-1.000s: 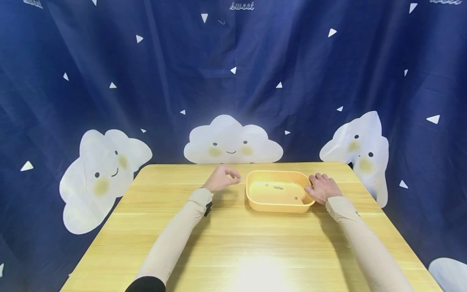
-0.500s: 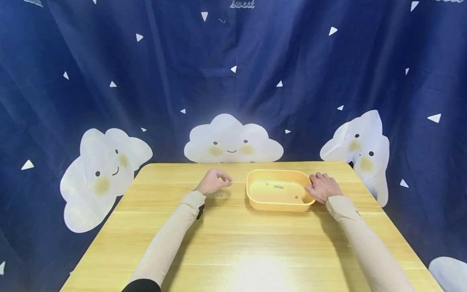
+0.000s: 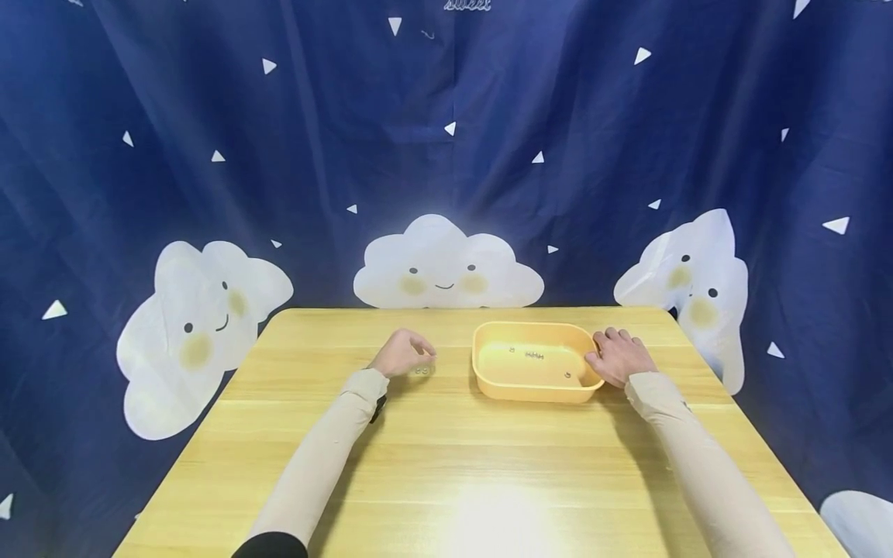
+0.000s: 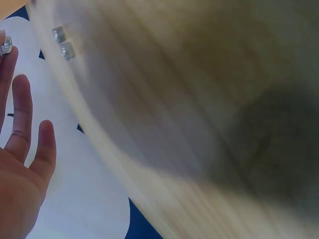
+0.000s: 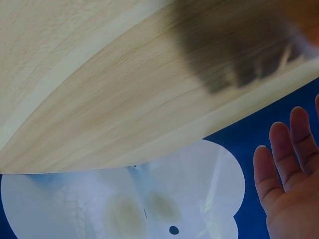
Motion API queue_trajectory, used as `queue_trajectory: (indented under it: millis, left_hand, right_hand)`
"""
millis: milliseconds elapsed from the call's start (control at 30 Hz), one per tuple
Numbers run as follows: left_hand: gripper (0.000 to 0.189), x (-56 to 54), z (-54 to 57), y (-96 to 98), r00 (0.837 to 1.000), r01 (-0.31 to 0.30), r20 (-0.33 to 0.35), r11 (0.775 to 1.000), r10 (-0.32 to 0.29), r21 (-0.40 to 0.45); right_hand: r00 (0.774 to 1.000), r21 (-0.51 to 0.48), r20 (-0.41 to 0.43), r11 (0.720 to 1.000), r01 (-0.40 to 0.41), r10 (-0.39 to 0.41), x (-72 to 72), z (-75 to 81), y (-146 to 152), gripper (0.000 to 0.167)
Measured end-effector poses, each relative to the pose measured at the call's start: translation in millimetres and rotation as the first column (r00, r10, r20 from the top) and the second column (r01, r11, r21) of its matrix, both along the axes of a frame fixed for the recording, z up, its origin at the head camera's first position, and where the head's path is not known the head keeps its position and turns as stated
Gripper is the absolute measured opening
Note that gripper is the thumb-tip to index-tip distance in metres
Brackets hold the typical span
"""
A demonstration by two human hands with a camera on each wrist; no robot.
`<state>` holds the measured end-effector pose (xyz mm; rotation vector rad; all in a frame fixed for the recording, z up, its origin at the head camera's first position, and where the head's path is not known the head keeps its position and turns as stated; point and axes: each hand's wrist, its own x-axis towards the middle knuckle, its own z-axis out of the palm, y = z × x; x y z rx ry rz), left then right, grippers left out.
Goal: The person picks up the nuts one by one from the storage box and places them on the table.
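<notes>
My left hand (image 3: 401, 354) is low over the table, left of the yellow plastic box (image 3: 533, 393). Its thumb and index finger pinch a small silvery metal nut (image 4: 6, 46), at the edge of the left wrist view; the other fingers are spread. Two more nuts (image 4: 67, 50) lie side by side on the wood, close by the hand. My right hand (image 3: 623, 358) holds the right end of the box, thumb over the rim and fingers along the outside. Inside, several nuts (image 3: 534, 356) form a short row, with single ones to the left and lower right.
The box stands on a light wooden table (image 3: 446, 457) whose far edge runs just behind it. A dark blue curtain (image 3: 314, 155) with white clouds hangs beyond the table and at both sides.
My left hand has moved left, away from the box, and down toward the table near the two loose nuts. The right hand and the box have stayed in place.
</notes>
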<state>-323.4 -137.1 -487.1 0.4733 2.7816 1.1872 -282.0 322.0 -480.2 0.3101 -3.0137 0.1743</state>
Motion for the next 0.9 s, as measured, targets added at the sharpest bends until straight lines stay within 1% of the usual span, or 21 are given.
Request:
queue_trajectory:
  millis: [167, 267, 367, 500, 700, 900]
  left_hand:
    - [0.013, -2.8, -7.7, -2.4, 1.000, 0.017, 0.019, 0.999, -0.016, -0.031]
    - [0.010, -3.0, -10.0, -3.4, 0.999, 0.029, 0.039, 0.999, -0.028, -0.032]
    - [0.007, -3.2, -11.5, -3.7, 0.998, 0.036, 0.046, 0.998, -0.034, -0.055]
    - [0.006, -3.2, -12.7, -2.5, 0.999, 0.039, 0.036, 0.994, -0.036, -0.103]
    - [0.006, -0.2, -11.9, -0.1, 0.998, 0.060, 0.007, 0.988, -0.060, -0.142]
    - [0.005, -1.6, -16.2, 0.5, 0.996, 0.074, -0.025, 0.979, -0.080, -0.188]
  right_hand:
    - [1.000, 0.001, 0.001, 1.000, 0.002, -0.002, 0.0, 1.0, -0.5, 0.047]
    - [1.000, 0.001, -0.003, 1.000, 0.003, -0.003, -0.4, 0.8, -0.6, 0.047]
    - [1.000, 0.005, -0.005, 1.000, 0.001, -0.001, -0.1, 0.0, -0.3, 0.046]
    - [1.000, 0.004, -0.004, 1.000, 0.002, -0.002, 0.6, -1.3, 0.2, 0.046]
    - [1.000, 0.002, -0.002, 1.000, 0.001, -0.001, -0.7, -2.0, 0.2, 0.046]
    - [1.000, -0.006, -0.001, 1.000, 0.001, -0.001, -0.9, -1.0, -0.2, 0.046]
